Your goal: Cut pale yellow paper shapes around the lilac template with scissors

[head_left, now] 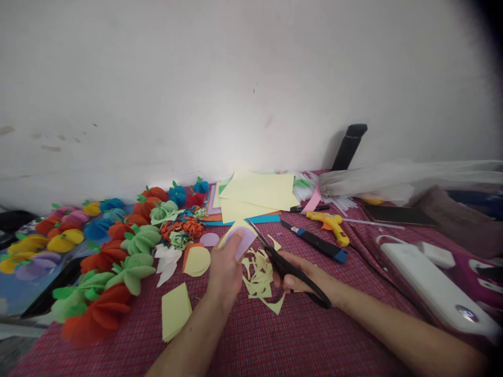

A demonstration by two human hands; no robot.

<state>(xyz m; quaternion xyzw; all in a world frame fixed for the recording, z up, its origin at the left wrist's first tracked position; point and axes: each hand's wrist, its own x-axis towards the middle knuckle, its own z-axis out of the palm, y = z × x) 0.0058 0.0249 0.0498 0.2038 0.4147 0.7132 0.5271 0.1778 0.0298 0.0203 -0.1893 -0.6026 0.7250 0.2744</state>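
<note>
My left hand (227, 259) pinches a purple rounded piece (244, 240) lying over a pale yellow piece (238, 226). My right hand (301, 272) grips black-handled scissors (293, 269), whose blades point up and left beside the yellow piece's right edge. Pale yellow scraps (259, 275) lie in a heap on the checked cloth (251, 340) between my hands. Left of my left hand are a stack of rounded yellow pieces (197, 261), a purple round piece (209, 240) and a stack of yellow rectangles (175, 311).
Colourful pumpkin-like shapes (141, 240) crowd the left. Yellow sheets (259, 192) lie at the back. On the right are a utility knife (318, 243), a yellow glue gun (332, 226) with a cord, and a white power bank-like device (436, 285). A wall stands behind.
</note>
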